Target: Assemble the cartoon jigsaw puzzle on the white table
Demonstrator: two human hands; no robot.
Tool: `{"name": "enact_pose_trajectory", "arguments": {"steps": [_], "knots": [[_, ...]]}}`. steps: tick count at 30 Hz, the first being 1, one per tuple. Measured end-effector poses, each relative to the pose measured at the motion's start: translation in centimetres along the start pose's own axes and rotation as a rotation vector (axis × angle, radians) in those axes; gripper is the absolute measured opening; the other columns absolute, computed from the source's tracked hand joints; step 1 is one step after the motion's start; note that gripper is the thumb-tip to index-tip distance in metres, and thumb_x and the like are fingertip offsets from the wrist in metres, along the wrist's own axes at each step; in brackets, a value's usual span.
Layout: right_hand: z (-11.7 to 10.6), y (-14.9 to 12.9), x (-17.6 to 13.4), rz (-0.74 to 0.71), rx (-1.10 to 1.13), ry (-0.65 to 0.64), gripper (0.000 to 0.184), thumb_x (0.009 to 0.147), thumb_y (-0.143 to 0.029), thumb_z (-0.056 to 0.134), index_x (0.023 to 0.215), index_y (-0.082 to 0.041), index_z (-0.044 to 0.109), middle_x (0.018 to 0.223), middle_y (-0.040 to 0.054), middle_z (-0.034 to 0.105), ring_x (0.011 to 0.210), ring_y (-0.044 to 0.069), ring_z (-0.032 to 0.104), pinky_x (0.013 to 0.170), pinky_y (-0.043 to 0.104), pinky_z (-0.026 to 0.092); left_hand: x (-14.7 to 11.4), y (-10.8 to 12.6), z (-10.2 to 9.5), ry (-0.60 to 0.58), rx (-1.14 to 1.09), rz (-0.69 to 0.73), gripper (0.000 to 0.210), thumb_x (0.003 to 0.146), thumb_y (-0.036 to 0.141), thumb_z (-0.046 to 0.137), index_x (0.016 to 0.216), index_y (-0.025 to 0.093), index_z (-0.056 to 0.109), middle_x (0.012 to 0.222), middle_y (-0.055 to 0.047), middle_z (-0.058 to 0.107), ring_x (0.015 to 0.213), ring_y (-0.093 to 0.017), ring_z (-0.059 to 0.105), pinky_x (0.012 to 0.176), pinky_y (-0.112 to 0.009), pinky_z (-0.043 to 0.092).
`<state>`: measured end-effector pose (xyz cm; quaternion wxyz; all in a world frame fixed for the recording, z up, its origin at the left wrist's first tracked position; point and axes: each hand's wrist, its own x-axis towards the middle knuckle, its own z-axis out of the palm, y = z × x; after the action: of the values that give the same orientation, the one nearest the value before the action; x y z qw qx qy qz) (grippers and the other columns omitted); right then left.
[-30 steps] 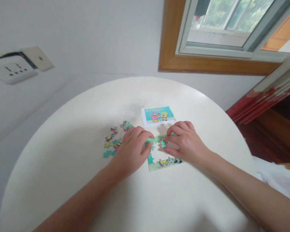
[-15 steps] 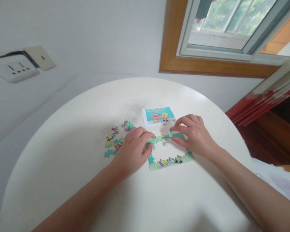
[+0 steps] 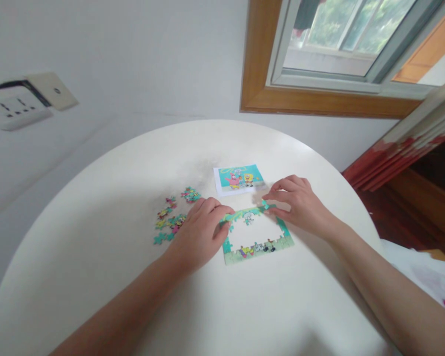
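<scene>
A jigsaw puzzle border (image 3: 234,256) lies on the white round table, joined into a frame with a bare middle. Teal pieces form its sides, and drawn feet run along the bottom strip. My left hand (image 3: 202,231) is closed over the upper left corner, thumb and index finger gripping the border there. Between the thumb and fingers of my right hand (image 3: 300,203) is a small teal puzzle piece (image 3: 265,204), just at the top edge towards the right corner. A grey-faced figure (image 3: 248,218) shows on pieces hanging inward from the top strip.
Loose puzzle pieces (image 3: 163,223) lie in a pile left of my left hand, partly hidden by it. Behind the border rests a printed cartoon picture (image 3: 241,178). The white table (image 3: 107,247) meets the wall under a wood-framed window (image 3: 259,101).
The top strip, raised and bent before, now lies flatter with the border. My right hand has drawn slightly away from the strip with the teal piece. The view has shifted a little.
</scene>
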<state>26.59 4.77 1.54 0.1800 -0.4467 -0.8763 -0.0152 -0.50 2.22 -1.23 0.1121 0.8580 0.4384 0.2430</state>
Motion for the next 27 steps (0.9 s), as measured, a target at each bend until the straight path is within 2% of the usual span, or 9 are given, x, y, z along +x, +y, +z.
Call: {"name": "enact_pose_trajectory", "arguments": {"steps": [10, 20, 24, 27], "knots": [[-0.2, -0.1, -0.1, 0.006, -0.003, -0.003, 0.022, 0.083, -0.037, 0.068, 0.104, -0.03, 0.072, 0.105, 0.0049, 0.067, 0.099, 0.026, 0.053, 0.084, 0.042, 0.035, 0.0, -0.1, 0.0, -0.008, 0.0, 0.0, 0.022, 0.088, 0.017, 0.051, 0.108, 0.019, 0.061, 0.1, -0.007, 0.055, 0.099, -0.023, 0.051, 0.091, -0.04, 0.042], [0.1, 2.1, -0.4, 0.091, -0.046, 0.036, 0.023, 0.085, -0.033, 0.064, 0.106, -0.03, 0.071, 0.103, 0.0056, 0.067, 0.096, 0.027, 0.054, 0.079, 0.041, 0.036, 0.0, -0.3, -0.3, -0.002, -0.011, -0.011, 0.022, 0.088, 0.018, 0.05, 0.107, 0.02, 0.061, 0.1, -0.007, 0.056, 0.1, -0.024, 0.052, 0.092, -0.04, 0.041], [0.2, 1.9, -0.4, 0.095, -0.054, 0.025, 0.022, 0.086, -0.031, 0.063, 0.105, -0.03, 0.072, 0.103, 0.0056, 0.069, 0.097, 0.027, 0.055, 0.079, 0.041, 0.036, 0.0, -0.3, -0.2, -0.005, -0.005, -0.009, 0.022, 0.089, 0.019, 0.049, 0.107, 0.02, 0.061, 0.1, -0.007, 0.056, 0.099, -0.024, 0.052, 0.092, -0.04, 0.041], [0.1, 1.5, -0.2, 0.104, -0.022, 0.063, 0.022, 0.087, -0.031, 0.061, 0.106, -0.027, 0.071, 0.096, 0.0053, 0.072, 0.095, 0.025, 0.058, 0.082, 0.041, 0.037, 0.0, -0.2, -0.4, -0.002, -0.01, -0.022, 0.022, 0.088, 0.019, 0.05, 0.107, 0.019, 0.062, 0.1, -0.007, 0.055, 0.1, -0.024, 0.052, 0.092, -0.04, 0.042]]}}
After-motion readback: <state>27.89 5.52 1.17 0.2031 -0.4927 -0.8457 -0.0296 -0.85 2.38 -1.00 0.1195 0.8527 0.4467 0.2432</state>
